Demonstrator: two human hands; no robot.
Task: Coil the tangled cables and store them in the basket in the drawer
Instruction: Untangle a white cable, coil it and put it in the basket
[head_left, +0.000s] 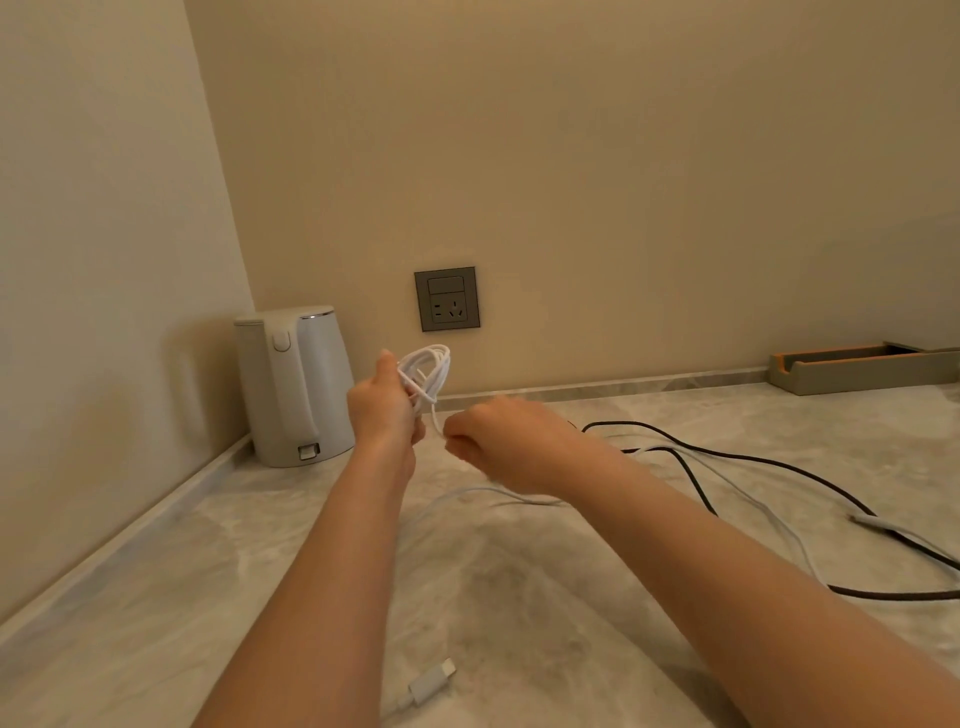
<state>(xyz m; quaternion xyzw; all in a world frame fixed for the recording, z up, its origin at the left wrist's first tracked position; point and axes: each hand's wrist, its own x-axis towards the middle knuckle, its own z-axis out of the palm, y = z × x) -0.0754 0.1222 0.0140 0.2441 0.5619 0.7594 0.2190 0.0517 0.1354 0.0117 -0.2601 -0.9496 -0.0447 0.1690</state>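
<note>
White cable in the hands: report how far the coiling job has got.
Done: several loops of thin white cable sit gathered in the left hand. In hand: the right hand pinches its trailing strand for the next loop. Left: that strand's tail, seemingly ending in the white plug on the marble counter, plus the long black cable and a pale grey cable lying loose at right. No basket or drawer shows.

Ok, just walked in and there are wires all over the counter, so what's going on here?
A person is winding up a white cable. The left hand grips the finished coil, raised above the counter, while the right hand pinches the strand running down from it. A black cable and a pale cable lie loose on the counter to the right, uncoiled. No drawer or basket is in view.
</note>
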